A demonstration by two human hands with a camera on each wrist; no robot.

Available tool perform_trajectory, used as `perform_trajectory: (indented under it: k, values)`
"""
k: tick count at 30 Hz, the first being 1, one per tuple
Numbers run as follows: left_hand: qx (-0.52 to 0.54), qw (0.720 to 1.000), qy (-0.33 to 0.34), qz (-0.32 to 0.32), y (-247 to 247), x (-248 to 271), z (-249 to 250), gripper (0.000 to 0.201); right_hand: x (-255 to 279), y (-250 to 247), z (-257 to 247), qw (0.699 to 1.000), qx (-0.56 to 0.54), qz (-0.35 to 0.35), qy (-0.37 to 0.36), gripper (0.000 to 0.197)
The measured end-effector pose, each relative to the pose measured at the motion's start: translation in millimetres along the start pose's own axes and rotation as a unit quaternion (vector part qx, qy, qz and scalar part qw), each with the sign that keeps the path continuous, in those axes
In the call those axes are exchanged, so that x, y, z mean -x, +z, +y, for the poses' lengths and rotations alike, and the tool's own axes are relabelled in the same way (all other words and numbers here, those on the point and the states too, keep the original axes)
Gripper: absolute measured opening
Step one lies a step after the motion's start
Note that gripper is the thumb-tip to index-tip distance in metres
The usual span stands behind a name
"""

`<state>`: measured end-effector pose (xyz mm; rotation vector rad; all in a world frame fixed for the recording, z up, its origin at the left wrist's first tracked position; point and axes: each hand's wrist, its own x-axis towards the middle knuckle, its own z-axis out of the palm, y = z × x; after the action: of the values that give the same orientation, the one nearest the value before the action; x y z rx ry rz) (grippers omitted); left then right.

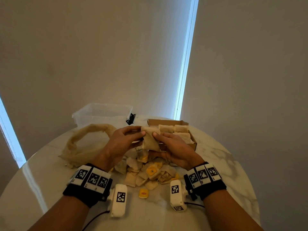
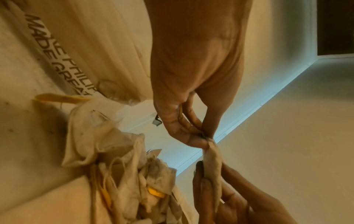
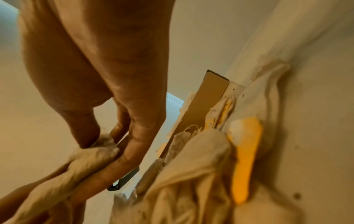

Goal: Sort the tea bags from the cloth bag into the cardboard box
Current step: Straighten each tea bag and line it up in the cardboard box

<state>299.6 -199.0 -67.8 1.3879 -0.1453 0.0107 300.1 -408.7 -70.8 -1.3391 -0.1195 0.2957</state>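
A beige tea bag (image 1: 150,139) is held up between both hands, just in front of the cardboard box (image 1: 165,121). My left hand (image 1: 141,130) pinches its top left corner, and my right hand (image 1: 157,136) pinches its right side with the thumb on top. The left wrist view shows the same tea bag (image 2: 211,163) edge-on below my left hand (image 2: 203,136). My right hand (image 3: 103,145) grips the tea bag (image 3: 90,154) in its own view. Several tea bags (image 1: 180,129) lie in rows inside the box. The cloth bag (image 1: 86,142) lies slack at the left.
A loose pile of tea bags with yellow tags (image 1: 146,170) lies on the round marble table (image 1: 216,160) below my hands. One yellow tag (image 1: 143,193) sits apart nearer me. A clear plastic tub (image 1: 101,114) and a black clip (image 1: 130,119) stand behind.
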Motion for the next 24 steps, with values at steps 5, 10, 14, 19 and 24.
perform_trajectory:
  k: [5,10,14,19,24]
  values:
    - [-0.015,0.999,-0.035,-0.018,6.7,3.1,2.9,0.035,-3.2,-1.7,3.4,0.999,-0.012,0.043,-0.009,0.032]
    - [-0.041,0.999,0.003,-0.002,2.9,4.7,3.2,0.032,-5.7,-0.1,4.2,0.998,-0.044,0.044,0.003,0.029]
    - [-0.048,0.999,-0.008,-0.012,0.0,4.5,3.8,0.023,-7.4,0.8,4.8,0.997,-0.072,0.007,0.017,0.031]
    - [-0.050,0.997,-0.040,-0.052,-0.6,3.5,1.9,0.039,-7.4,-4.4,4.3,0.997,-0.079,-0.002,0.009,0.060]
    - [-0.048,0.999,-0.008,-0.019,-3.7,2.1,-0.3,0.042,-3.5,-6.5,0.8,0.996,-0.075,-0.043,0.009,0.043]
